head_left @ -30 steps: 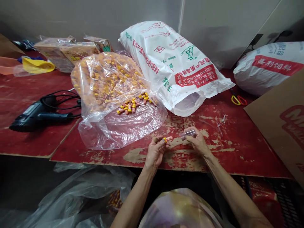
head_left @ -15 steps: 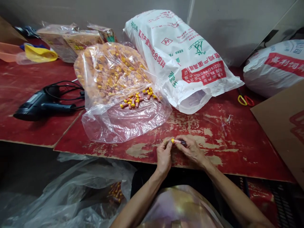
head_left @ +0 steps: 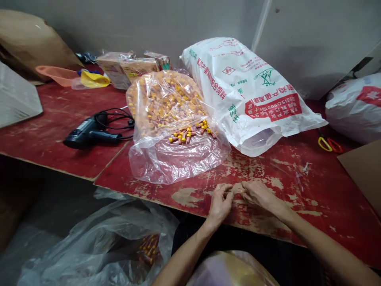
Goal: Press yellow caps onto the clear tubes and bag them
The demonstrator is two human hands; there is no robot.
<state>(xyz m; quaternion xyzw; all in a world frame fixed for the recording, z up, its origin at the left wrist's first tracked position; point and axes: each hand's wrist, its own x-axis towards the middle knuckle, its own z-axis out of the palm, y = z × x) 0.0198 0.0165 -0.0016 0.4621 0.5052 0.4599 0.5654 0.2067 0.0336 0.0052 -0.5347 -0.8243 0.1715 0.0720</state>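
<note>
- Standing at the left edge of the red surface (head_left: 56,153) is a pale box (head_left: 18,97), cut off by the view, with a large brown piece of paper or card (head_left: 32,39) behind it.
- Next come an orange tray (head_left: 56,75) and, just beside it, a curved yellow object (head_left: 95,79).
- Nearer the front edge, a dark heat gun (head_left: 85,133) lies on its side, its cord looped by the handle.
- Lower down, below that edge, is a large crumpled bag (head_left: 89,258) with yellow-capped tubes in it.
- Farther back stand printed packs (head_left: 139,69) in clear wrap.
- A full clear bag (head_left: 166,161) lies mid-surface, packed with small tubes (head_left: 169,101); a loose cluster of them rests toward its mouth.
- The left hand (head_left: 220,202) has its fingers bent, thumb near the fingertips; I cannot tell whether it pinches a tube.
- Behind the hands lies a white sack (head_left: 253,95) printed red and green, its mouth facing forward.
- The right hand (head_left: 259,194) is curled toward the left, fingertips near the other's, over a worn patch; its grip cannot be made out.
- Farther right are scissors (head_left: 325,144) with yellow and red handles, a white bag (head_left: 351,115) and a cardboard piece (head_left: 364,171).
</note>
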